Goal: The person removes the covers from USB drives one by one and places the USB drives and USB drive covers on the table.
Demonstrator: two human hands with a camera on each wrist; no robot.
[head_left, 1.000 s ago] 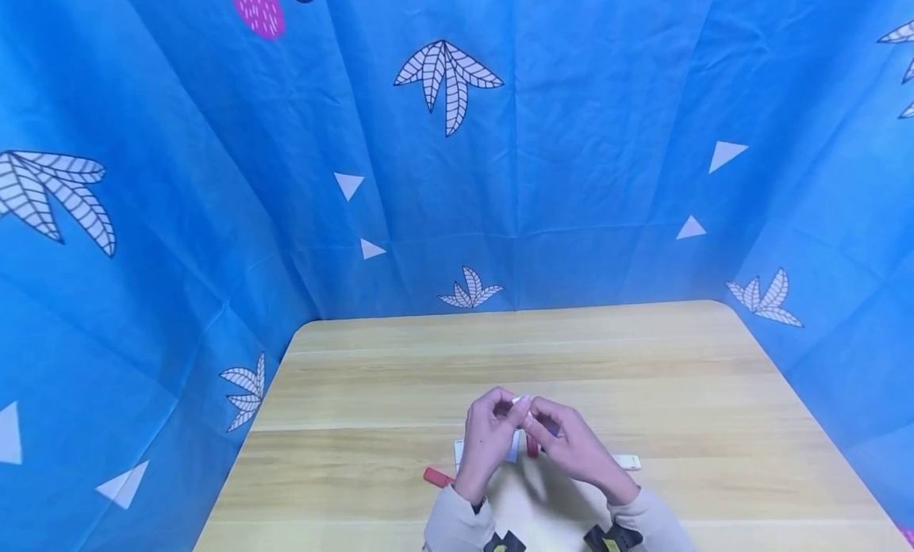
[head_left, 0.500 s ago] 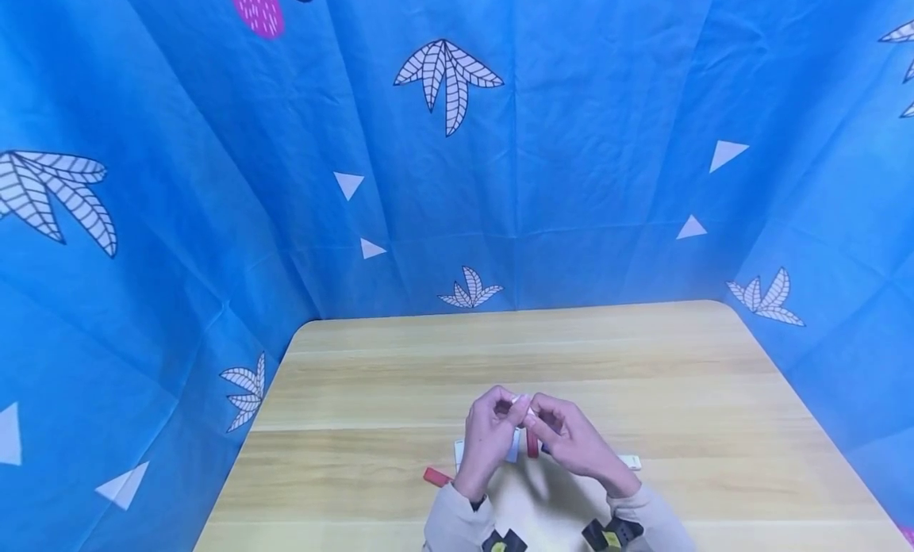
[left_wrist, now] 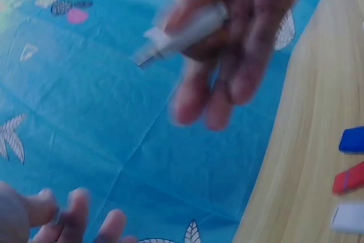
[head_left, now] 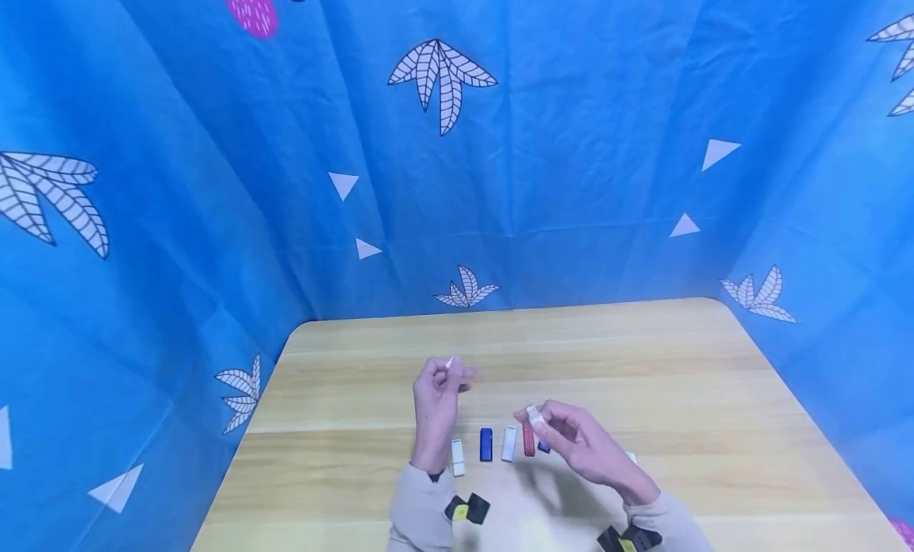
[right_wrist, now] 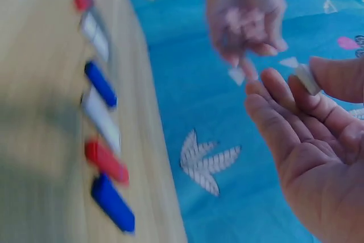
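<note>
My left hand (head_left: 435, 413) is raised over the table and pinches a small white cap (head_left: 449, 363) between thumb and finger; its other fingers are spread and blurred. Lower and to the right, my right hand (head_left: 589, 449) pinches a white USB flash drive (head_left: 534, 415). In the left wrist view that drive's uncapped plug end (left_wrist: 145, 55) points away from the fingers. The two hands are apart. Below them lies a row of flash drives: a white one (head_left: 458, 458), a blue one (head_left: 486, 445), another white one (head_left: 508, 443), a red one (head_left: 528, 440) and a second blue one (head_left: 544, 447).
Past my right wrist, the end of another white piece (head_left: 631, 458) shows. The right wrist view has a red piece (right_wrist: 83, 2) at the row's far end. A wooden table (head_left: 343, 393) bears everything, with a patterned blue cloth (head_left: 571, 139) hanging around its back and sides.
The hands were together on one white thing; now they have parted. My left hand has moved left and up with the cap, while the right keeps the drive. The row below is uncovered.
</note>
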